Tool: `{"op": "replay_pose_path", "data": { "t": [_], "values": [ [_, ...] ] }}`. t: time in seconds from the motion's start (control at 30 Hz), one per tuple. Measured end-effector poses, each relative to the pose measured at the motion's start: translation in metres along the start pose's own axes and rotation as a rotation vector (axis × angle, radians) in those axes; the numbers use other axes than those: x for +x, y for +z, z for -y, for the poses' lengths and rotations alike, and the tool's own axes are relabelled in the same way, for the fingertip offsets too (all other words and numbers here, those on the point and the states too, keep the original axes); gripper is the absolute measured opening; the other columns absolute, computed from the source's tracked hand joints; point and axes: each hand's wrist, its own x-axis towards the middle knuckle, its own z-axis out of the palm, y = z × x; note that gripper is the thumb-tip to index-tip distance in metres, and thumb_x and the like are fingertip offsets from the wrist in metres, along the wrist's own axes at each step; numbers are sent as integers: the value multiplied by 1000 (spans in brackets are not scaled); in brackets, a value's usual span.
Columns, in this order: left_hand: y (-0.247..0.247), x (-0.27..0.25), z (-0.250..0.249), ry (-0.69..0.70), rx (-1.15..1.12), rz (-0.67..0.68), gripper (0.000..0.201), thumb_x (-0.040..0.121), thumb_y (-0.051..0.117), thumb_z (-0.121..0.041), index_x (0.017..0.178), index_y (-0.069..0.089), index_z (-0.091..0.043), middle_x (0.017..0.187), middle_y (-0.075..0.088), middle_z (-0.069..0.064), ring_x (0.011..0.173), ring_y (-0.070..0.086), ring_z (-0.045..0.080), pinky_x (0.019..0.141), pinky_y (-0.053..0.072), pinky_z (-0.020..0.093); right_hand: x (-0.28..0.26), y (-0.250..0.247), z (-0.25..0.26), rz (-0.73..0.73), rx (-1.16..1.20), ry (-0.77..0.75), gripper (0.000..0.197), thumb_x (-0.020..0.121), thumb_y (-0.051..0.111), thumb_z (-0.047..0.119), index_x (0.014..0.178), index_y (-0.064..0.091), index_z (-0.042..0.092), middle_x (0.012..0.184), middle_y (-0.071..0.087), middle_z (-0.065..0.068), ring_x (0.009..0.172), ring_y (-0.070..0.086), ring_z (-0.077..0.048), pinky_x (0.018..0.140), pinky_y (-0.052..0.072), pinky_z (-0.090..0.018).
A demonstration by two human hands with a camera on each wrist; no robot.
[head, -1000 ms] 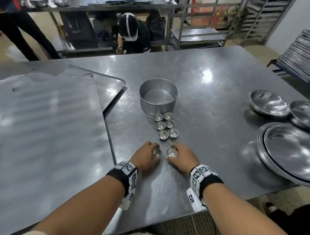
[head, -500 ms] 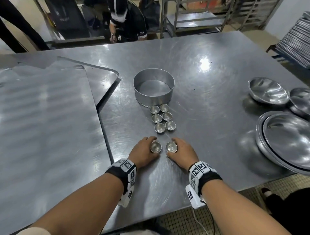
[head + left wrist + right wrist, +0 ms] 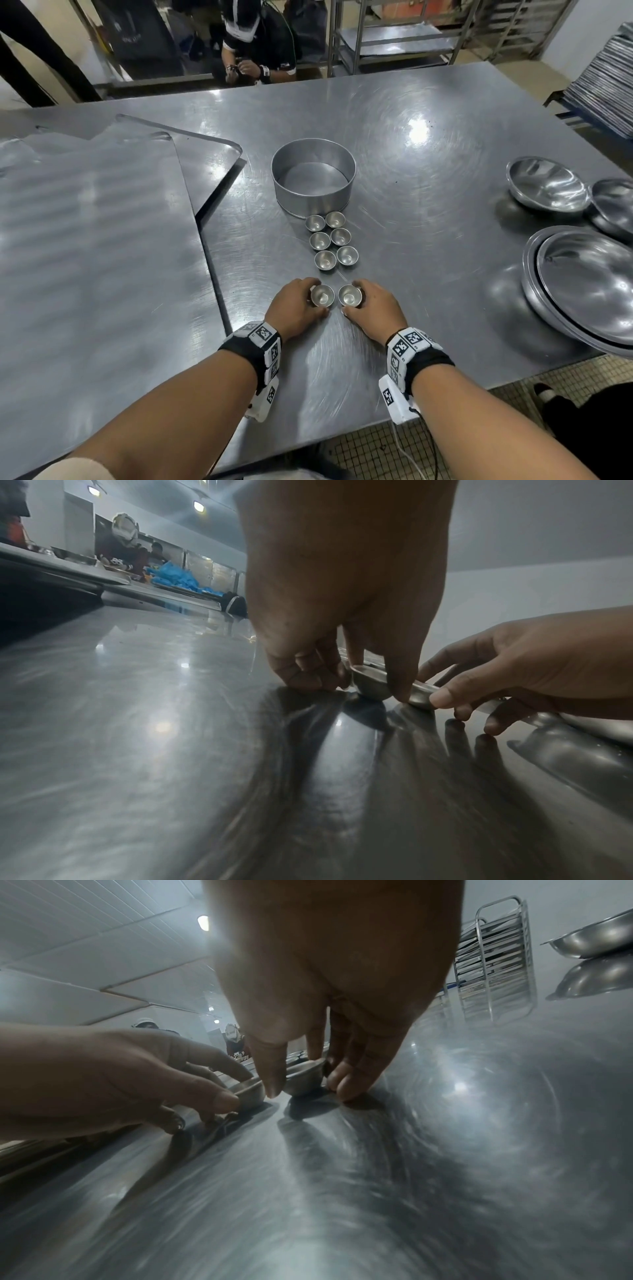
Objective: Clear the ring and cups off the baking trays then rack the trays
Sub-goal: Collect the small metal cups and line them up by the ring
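Note:
A metal ring (image 3: pixel 313 178) stands on the steel table (image 3: pixel 428 144) at the centre. Just in front of it several small metal cups (image 3: pixel 331 241) sit in two rows. My left hand (image 3: pixel 299 306) pinches one small cup (image 3: pixel 322 295) (image 3: pixel 369 681) on the table, thumb near and fingers behind it. My right hand (image 3: pixel 371 306) pinches another small cup (image 3: pixel 350 295) (image 3: pixel 303 1080) beside it. Both cups rest on the tabletop. Two large flat baking trays (image 3: pixel 89 246) lie overlapping on the left of the table.
Metal bowls (image 3: pixel 548 188) and a big round pan (image 3: pixel 589 287) sit at the right edge. A stack of trays (image 3: pixel 606 78) on a rack stands at the far right, and a tall rack (image 3: pixel 493 969) shows in the right wrist view. A person (image 3: pixel 253 44) crouches beyond the table.
Both hands stay on the two nearest cups and have drifted slightly apart and toward me. The head camera has tilted down, shifting the scene up.

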Motion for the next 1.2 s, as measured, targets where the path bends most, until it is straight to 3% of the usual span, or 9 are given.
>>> {"op": "replay_pose_path", "data": {
  "t": [0.13,0.23,0.43,0.83,1.2],
  "values": [
    [1,4,-2,-53,-14,-4,64,81,78,-36,137,54,-14,117,68,5,107,63,21,82,42,24,6,-3,0,0,-22,13,53,77,76,36,127,58,26,118,67,0,107,63,-26,88,49,-33],
    [1,7,-4,-67,-14,-16,60,81,80,-36,132,58,-13,115,69,3,104,64,20,82,42,24,10,-5,-1,1,-28,21,47,78,75,35,122,59,26,115,68,0,105,64,-27,86,49,-33],
    [2,11,-5,-85,-35,-39,41,77,79,-39,107,65,-15,96,68,-1,87,62,17,80,52,36,17,-7,2,4,-33,10,42,79,76,34,117,60,24,113,69,0,103,64,-26,85,49,-33],
    [5,16,-11,-82,-66,-64,41,79,78,-41,111,65,-18,97,69,-5,89,63,14,79,51,32,20,-11,-2,-5,19,23,36,78,75,38,108,58,30,104,70,3,96,65,-24,80,50,-33],
    [5,16,-11,-111,-88,-79,48,78,79,-46,114,64,-18,102,72,-1,93,66,16,84,54,38,21,-13,-1,-7,49,12,40,78,76,39,112,58,29,107,71,4,98,66,-22,83,51,-32]
  ]
}}
